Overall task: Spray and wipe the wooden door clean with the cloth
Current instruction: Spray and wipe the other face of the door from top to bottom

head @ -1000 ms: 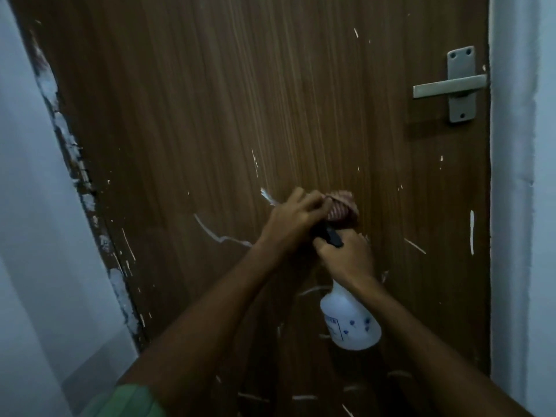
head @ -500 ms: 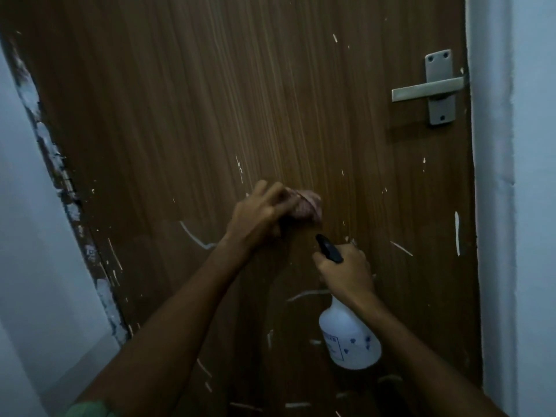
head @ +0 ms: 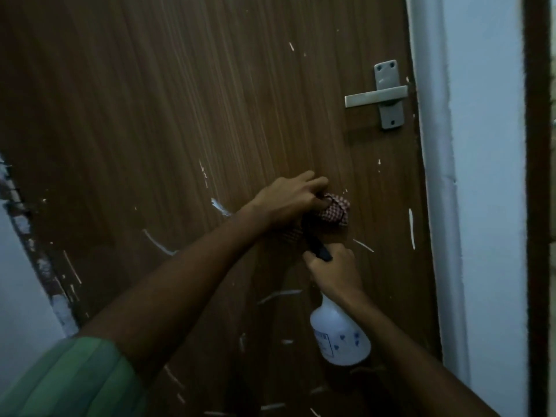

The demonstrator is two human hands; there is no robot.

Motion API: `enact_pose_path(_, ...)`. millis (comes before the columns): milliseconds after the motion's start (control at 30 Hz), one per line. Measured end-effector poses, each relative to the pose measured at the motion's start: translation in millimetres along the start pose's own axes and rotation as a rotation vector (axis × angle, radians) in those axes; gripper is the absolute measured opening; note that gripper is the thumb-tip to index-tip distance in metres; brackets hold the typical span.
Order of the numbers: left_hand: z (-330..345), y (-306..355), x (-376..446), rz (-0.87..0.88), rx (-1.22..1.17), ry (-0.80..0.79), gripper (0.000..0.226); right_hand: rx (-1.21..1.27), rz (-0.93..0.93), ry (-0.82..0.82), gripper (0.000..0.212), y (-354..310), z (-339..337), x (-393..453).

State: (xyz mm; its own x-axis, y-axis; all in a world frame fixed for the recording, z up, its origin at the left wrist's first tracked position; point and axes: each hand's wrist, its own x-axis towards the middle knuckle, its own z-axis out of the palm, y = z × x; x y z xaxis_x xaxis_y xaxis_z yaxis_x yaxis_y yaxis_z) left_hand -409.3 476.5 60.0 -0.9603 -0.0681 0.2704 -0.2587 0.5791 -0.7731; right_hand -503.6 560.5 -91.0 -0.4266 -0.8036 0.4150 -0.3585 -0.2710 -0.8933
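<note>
Left hand (head: 290, 203) bunches checked cloth (head: 335, 213) in a curled grip, pressed to door (head: 180, 115) below handle (head: 377, 97). Right hand (head: 334, 270) grips spray bottle (head: 338, 335) by its neck, bottle hanging just beneath cloth. White streaks (head: 411, 228) mark door.

At your two o'clock sits a grey metal lever handle (head: 379, 97) on its upright backplate (head: 388, 94) — the lever points left. A white frame strip (head: 436, 188) runs down at three o'clock, with pale wall (head: 487, 176) beyond it. At nine o'clock you see a chipped, paint-flecked edge (head: 39, 266) — white wall (head: 18, 296) past it.
</note>
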Motion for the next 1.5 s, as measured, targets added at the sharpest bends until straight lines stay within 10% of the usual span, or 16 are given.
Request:
enact_pose_path(167,-1,5,18,-0.384,-0.125,0.252,0.052,-0.058,-0.034,0.056,0.041,12,-24,4)
enact_pose_path(733,21,102,158,-0.257,-0.244,0.330,0.050,-0.088,0.050,0.438,0.037,52,-161,10)
enact_pose_path(867,45,131,135,-0.075,-0.282,0.130,0.055,-0.103,0.063,0.426,0.037,68,-172,7)
enact_pose_path(1133,31,93,102,-0.678,-0.336,0.513,0.055,-0.123,0.068,0.369,0.042,77,-176,10)
enact_pose_path(1300,62,119,90,-0.316,-0.289,0.387,0.066,-0.114,0.091,0.355,0.046,76,-154,6)
enact_pose_path(1500,70,126,86,-0.487,-0.486,0.461,0.065,-0.088,0.122,0.373,0.048,79,-148,-2)
